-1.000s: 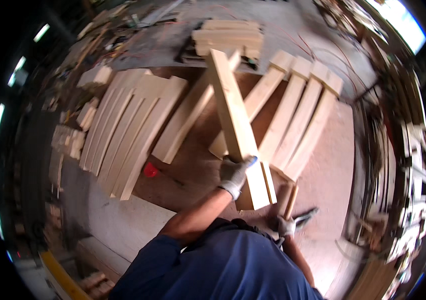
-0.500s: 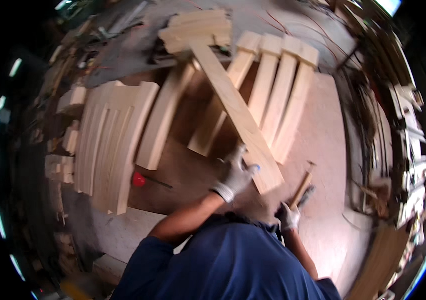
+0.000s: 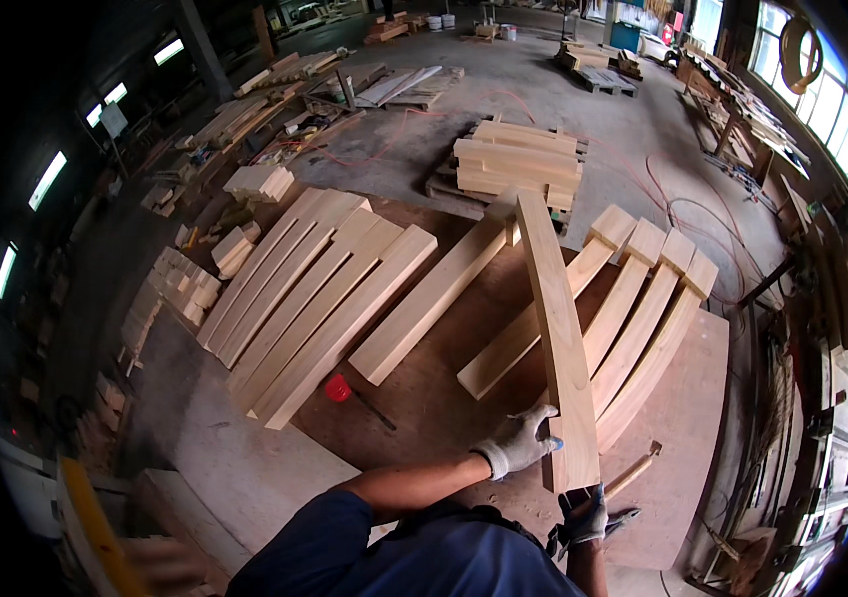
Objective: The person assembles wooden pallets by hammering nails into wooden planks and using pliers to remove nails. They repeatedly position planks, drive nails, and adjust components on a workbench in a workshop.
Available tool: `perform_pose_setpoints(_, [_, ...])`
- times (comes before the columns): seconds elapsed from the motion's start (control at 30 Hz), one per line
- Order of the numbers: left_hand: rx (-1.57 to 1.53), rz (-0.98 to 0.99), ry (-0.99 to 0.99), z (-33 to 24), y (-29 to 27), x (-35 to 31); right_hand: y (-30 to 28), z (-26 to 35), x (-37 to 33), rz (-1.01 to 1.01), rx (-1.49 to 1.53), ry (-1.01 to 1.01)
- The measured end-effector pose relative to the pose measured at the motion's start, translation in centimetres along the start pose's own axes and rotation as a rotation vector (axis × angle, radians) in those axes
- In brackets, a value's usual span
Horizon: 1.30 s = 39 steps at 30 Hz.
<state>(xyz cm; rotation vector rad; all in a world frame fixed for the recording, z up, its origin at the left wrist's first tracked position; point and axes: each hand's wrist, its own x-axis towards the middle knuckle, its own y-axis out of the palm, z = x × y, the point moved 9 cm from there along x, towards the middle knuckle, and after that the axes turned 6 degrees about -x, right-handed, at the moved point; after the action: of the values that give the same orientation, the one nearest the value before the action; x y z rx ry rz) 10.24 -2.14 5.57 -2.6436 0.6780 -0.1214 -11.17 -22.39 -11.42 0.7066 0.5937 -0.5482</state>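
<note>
A long pale wooden plank point(image 3: 565, 338) slants away from me across other timbers, its near end by my body. My left hand point(image 3: 521, 445), in a pale knitted glove, grips its left edge close to that end. At the end itself my right hand point(image 3: 588, 519), gloved with a dark palm, closes on the wood, its fingers partly hidden beneath. A thin wooden-handled tool point(image 3: 633, 475) and a dark grey object point(image 3: 623, 521) stick out beside the right hand; I cannot tell whether they lie on the board.
Several curved beams point(image 3: 633, 318) rest on the right of the brown board point(image 3: 683, 398). More beams point(image 3: 295, 298) lie side by side on the left, with a single beam point(image 3: 429, 303) between. A red round object point(image 3: 337, 388) lies near me. Beyond stands a pallet stack point(image 3: 519, 164).
The view has tilted up, showing more floor. My right hand has come left from the wooden-handled tool to the plank's near end, while my left hand keeps hold of its edge.
</note>
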Motion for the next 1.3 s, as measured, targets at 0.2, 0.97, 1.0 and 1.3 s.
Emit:
perform_pose_setpoints(0.2, [0.013, 0.046, -0.080, 1.5, 1.0, -0.2, 2.4, 0.3, 0.4, 0.101, 0.208, 0.046])
perform_pose_setpoints(0.97, [0.002, 0.302, -0.014, 1.8, 6.1, -3.9, -9.0, 5.2, -3.8, -0.554, -0.013, -0.181])
perform_pose_setpoints(1.0, [-0.013, 0.309, -0.080, 1.3, 5.3, -3.2, -8.7, 5.7, -5.1, -0.556, -0.085, -0.165])
perform_pose_setpoints(1.3, [0.682, 0.207, 0.488, -4.4, 0.0, 4.6, -7.8, 3.2, -6.9, -0.558, 0.088, -0.180])
